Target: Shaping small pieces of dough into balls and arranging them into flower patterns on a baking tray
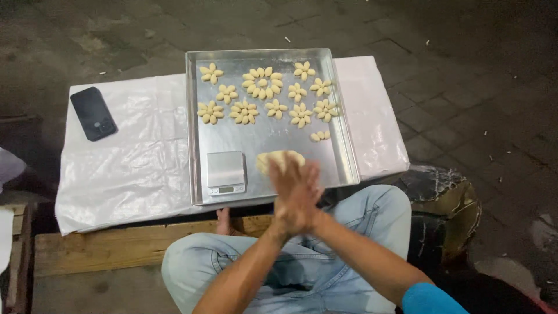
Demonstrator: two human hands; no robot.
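Pale dough lump [281,158] lying crosswise on metal tray [340,151], hands [295,195] pressed together

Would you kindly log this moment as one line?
hands: pressed together, palm to palm | dough: on tray | scale: beside dough

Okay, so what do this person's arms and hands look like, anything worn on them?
Both forearms are bare. The right arm shows the edge of a bright blue short sleeve near the shoulder. The left hand and right hand are bare: no gloves, and no rings or watch that I can see.
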